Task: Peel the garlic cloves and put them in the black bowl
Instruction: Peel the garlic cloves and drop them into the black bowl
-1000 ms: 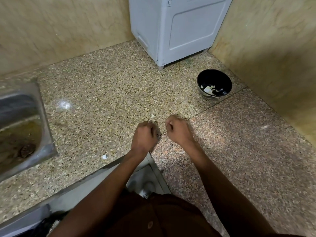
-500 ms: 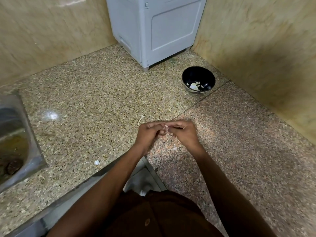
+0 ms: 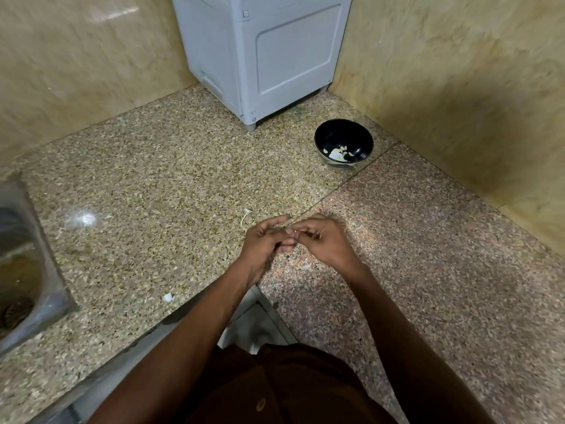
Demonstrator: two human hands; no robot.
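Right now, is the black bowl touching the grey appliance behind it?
Apart. The head view shows bare speckled countertop between the black bowl and the grey appliance.

No readable text, label, brand or number on anything here.

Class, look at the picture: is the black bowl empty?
No. The black bowl holds several pale pieces at its bottom, which look like garlic cloves.

I saw a speckled granite counter (image 3: 159, 185) carrying a black bowl (image 3: 344, 144) near the corner, a grey appliance (image 3: 269, 56) behind it, and scattered garlic skin scraps (image 3: 168, 297).
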